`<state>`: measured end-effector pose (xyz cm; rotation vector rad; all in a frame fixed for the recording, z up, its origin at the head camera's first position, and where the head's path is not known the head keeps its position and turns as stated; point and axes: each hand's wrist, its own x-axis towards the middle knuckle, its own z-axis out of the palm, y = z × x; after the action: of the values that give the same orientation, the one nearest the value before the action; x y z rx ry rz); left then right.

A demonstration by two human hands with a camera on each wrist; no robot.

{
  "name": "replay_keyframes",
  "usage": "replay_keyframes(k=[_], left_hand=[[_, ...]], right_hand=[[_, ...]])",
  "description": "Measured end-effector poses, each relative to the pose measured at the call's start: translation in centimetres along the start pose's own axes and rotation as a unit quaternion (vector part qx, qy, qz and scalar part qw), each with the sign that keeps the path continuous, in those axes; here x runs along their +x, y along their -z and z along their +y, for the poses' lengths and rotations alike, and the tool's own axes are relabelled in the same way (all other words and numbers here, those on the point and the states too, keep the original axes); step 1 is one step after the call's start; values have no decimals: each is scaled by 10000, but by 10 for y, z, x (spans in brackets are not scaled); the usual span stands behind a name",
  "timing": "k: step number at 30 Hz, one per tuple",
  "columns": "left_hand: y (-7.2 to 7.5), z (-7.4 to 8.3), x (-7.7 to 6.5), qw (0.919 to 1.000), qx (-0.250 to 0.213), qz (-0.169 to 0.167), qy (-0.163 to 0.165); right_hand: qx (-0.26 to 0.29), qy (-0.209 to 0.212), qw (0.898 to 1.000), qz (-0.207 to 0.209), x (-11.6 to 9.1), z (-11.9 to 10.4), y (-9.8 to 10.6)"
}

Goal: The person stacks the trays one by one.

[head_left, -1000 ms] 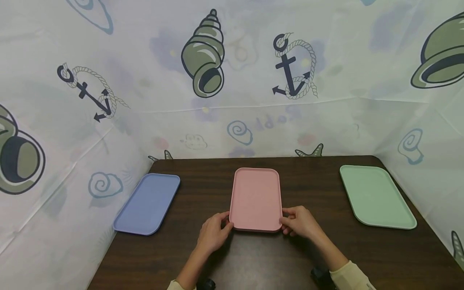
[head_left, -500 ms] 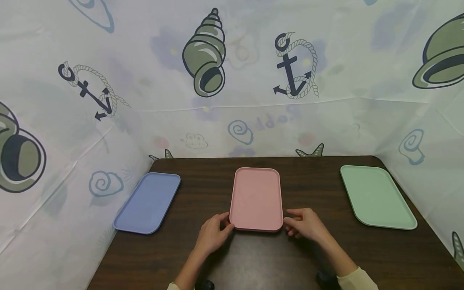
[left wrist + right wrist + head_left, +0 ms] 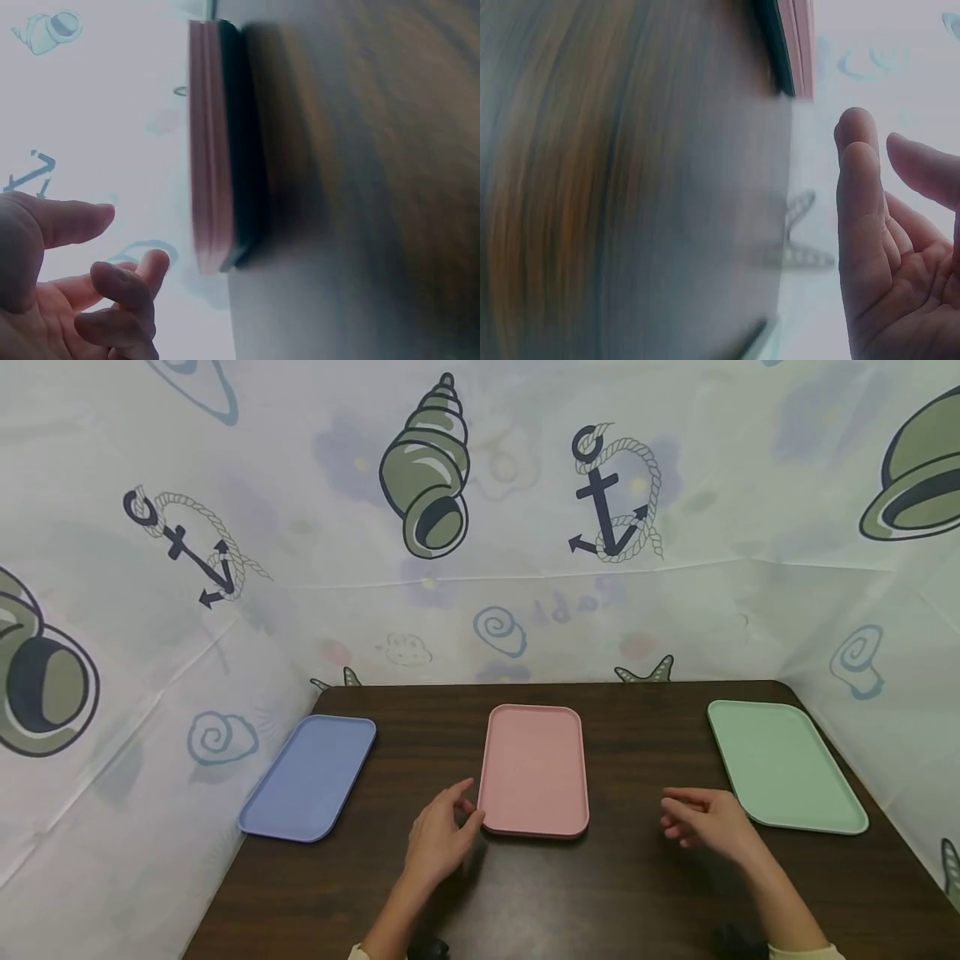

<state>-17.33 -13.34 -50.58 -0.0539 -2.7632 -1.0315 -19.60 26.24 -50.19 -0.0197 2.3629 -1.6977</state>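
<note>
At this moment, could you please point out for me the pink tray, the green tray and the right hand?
Pink tray [image 3: 534, 770], head view: middle of its flat face.
Green tray [image 3: 787, 767], head view: middle of its flat face.
Right hand [image 3: 714, 821], head view: middle of the hand.

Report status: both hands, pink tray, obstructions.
Left hand empty, beside pink tray. Right hand empty, near green tray. Pink tray on table; no obstruction seen.

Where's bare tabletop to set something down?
Bare dark brown wood-grain tabletop: between the blue rectangular tray and pink rectangular tray; between pink and pale green rectangular tray, beyond the right hand; and directly in front of pink. Crowded: pink's near left corner, by the left hand; green's near left corner, by the right hand.
</note>
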Motion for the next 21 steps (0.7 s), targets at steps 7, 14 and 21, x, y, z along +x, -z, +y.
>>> replay_keyframes(k=[7,14,21], left_hand=[[-3,21,4,9976,-335,91,-606],[-12,52,12,9883,-753,-233,-1306],[-52,101,15,9681,-643,-790,-2291]], right_hand=[[140,-512,9964,656,-21,21,51],[11,-841,9837,1592,-37,49,102],[59,-1451,9579,2475,-39,67,137]])
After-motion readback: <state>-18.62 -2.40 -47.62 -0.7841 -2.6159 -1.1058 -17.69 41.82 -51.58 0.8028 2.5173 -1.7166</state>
